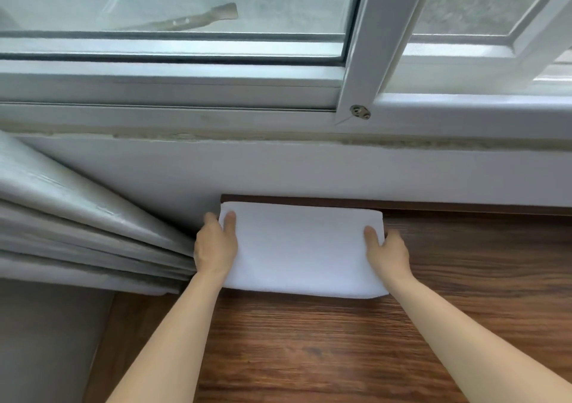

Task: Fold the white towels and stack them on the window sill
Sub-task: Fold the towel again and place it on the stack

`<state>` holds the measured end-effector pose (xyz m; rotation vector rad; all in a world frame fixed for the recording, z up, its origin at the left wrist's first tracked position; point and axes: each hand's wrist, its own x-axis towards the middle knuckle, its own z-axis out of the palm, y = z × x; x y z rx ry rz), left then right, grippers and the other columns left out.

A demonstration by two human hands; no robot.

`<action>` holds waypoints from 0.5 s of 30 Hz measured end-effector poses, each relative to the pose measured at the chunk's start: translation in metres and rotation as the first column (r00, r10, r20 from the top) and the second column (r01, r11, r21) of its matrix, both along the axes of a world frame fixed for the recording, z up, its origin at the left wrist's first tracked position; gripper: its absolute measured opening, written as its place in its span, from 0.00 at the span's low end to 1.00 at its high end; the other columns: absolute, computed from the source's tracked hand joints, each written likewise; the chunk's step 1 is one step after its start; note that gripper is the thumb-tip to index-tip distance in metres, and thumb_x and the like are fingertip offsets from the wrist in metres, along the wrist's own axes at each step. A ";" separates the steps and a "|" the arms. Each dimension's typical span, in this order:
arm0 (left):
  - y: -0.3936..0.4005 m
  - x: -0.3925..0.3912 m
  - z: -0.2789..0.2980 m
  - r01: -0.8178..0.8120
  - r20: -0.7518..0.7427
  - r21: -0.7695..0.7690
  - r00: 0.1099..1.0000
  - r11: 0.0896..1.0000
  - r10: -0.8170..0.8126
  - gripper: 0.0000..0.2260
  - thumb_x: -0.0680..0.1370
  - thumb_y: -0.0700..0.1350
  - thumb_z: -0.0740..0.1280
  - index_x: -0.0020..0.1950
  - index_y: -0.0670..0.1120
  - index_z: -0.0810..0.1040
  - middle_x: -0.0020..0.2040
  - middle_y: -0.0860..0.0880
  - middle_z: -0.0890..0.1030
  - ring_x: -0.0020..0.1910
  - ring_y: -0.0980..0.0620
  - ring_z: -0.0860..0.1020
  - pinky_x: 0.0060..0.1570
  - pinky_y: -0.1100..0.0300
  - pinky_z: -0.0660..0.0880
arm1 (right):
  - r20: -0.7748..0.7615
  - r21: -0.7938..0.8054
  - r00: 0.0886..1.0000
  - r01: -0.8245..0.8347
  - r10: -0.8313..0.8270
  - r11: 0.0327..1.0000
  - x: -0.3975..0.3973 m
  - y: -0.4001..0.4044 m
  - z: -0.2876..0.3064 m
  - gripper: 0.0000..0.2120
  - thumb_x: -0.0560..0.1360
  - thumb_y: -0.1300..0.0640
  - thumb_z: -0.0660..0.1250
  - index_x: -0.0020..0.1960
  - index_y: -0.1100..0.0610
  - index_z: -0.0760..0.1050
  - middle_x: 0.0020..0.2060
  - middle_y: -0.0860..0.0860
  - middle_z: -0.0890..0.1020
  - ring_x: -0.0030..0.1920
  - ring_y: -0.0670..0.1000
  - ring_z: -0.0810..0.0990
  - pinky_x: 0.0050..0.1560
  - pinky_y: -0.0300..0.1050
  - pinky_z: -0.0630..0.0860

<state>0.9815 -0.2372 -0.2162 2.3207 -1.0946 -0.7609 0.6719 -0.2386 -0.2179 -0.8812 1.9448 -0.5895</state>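
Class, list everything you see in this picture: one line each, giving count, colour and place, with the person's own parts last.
folded towel: one, white, on the sill against the wall
window sill: one, brown wood grain, lower half
curtain: one, pale grey, bunched at left
window frame: one, white, top, with a metal fitting
left hand: one, grip on the towel's left edge
right hand: one, grip on the towel's right edge

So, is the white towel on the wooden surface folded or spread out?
Folded. The white towel lies as a compact thick rectangle with a rounded near edge; the left hand and right hand grip its ends.
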 end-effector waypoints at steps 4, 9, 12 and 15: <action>0.002 0.004 -0.007 -0.071 -0.025 -0.030 0.997 0.997 0.070 0.23 0.84 0.61 0.59 0.62 0.41 0.71 0.51 0.44 0.78 0.45 0.46 0.77 0.41 0.53 0.73 | 0.023 -0.030 1.000 -0.003 0.004 1.000 0.002 0.000 0.000 0.15 0.84 0.45 0.63 0.59 0.56 0.69 0.46 0.47 0.77 0.54 0.58 0.81 0.54 0.54 0.80; 0.001 -0.004 -0.006 0.021 0.327 -0.118 0.945 0.993 0.019 0.22 0.82 0.54 0.65 0.67 0.38 0.70 0.63 0.37 0.75 0.58 0.38 0.76 0.52 0.47 0.72 | -0.449 -0.166 0.888 -0.193 0.100 0.967 0.008 0.009 -0.006 0.21 0.81 0.50 0.69 0.66 0.62 0.70 0.57 0.59 0.78 0.61 0.64 0.77 0.58 0.59 0.76; 0.005 -0.036 -0.006 0.410 0.550 -0.346 0.817 0.844 -0.171 0.19 0.78 0.43 0.69 0.68 0.39 0.74 0.69 0.36 0.73 0.67 0.35 0.72 0.64 0.41 0.70 | -0.742 -0.368 0.636 -0.649 0.210 0.667 0.041 0.017 -0.008 0.25 0.75 0.59 0.72 0.69 0.62 0.71 0.65 0.64 0.76 0.65 0.66 0.73 0.64 0.63 0.72; 0.021 -0.080 -0.021 0.791 0.577 -0.103 0.541 0.603 -0.612 0.24 0.82 0.46 0.63 0.77 0.41 0.68 0.81 0.39 0.63 0.80 0.38 0.59 0.77 0.40 0.59 | -0.737 -0.141 0.406 -0.874 0.540 0.465 0.075 0.019 -0.026 0.32 0.77 0.55 0.65 0.79 0.62 0.64 0.79 0.63 0.67 0.80 0.64 0.62 0.78 0.65 0.61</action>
